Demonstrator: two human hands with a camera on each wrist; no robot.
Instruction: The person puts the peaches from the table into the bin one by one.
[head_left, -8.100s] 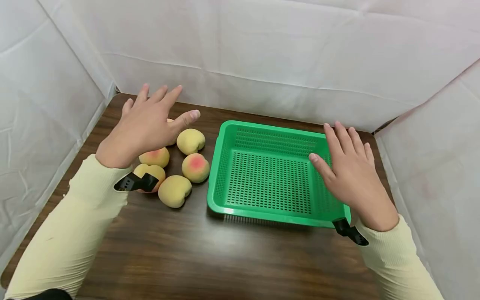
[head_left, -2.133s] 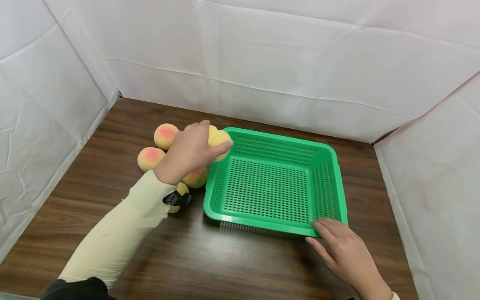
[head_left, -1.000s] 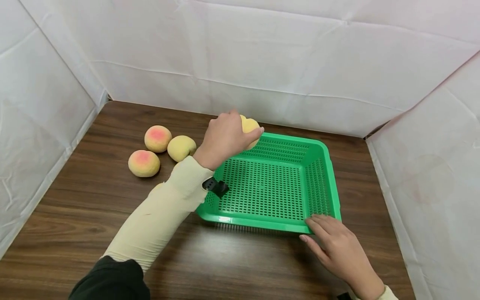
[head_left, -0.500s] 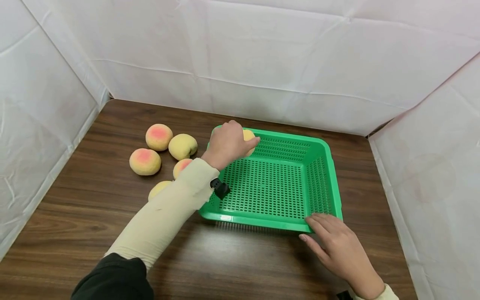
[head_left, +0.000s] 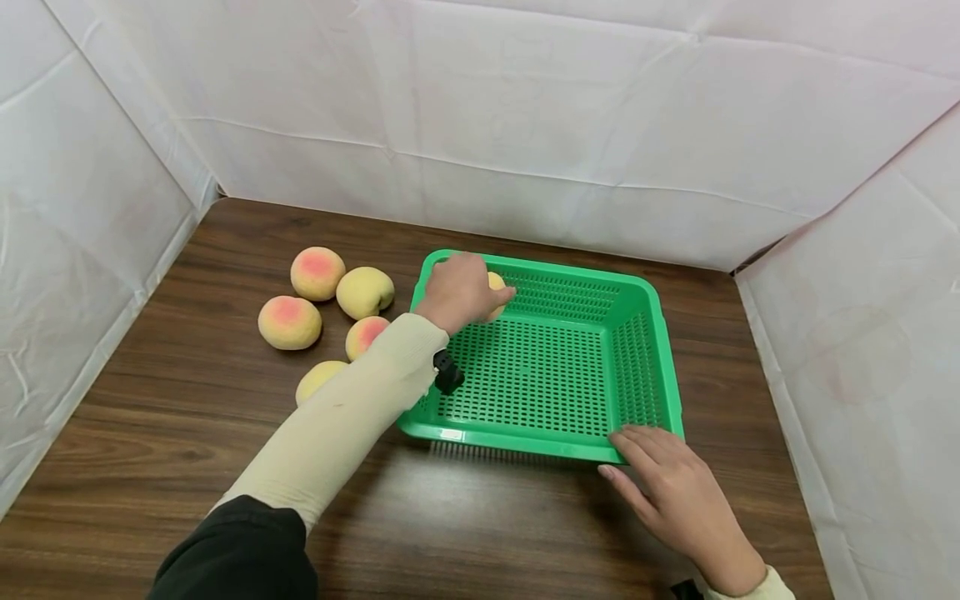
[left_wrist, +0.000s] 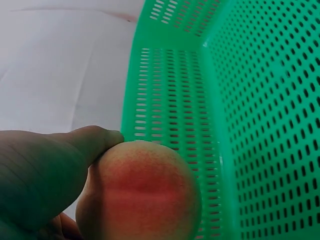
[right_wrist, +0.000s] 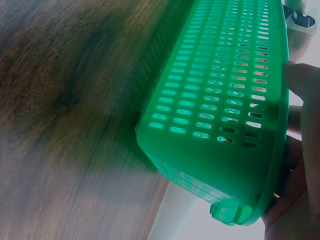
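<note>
Seen from the head view, with 12 o'clock pointing away from the person, the left hand (head_left: 459,287) is bent round a peach (head_left: 497,292) at about 11 o'clock inside the green basket (head_left: 540,383), near its far left corner; the thumb lies along the peach, the other fingertips are hidden, and whether the fruit touches the basket floor cannot be told. The left wrist view shows the red patch on that peach, close to the perforated basket wall. At 4 o'clock, the right hand (head_left: 675,492) holds the basket's near right corner, fingers bent over the rim and thumb outside, a little spread from them. Five more peaches lie on the brown table (head_left: 150,442) at 9 to 10 o'clock from the basket, in a loose ring: one (head_left: 318,273) at 12, one (head_left: 364,292) at 1, one (head_left: 364,335) at 4, one (head_left: 317,380) at 6 and one (head_left: 289,322) at 9. The left sleeve (head_left: 352,417) partly covers the 4 and 6 o'clock ones, and white cloth (head_left: 525,108) hangs behind the table
</note>
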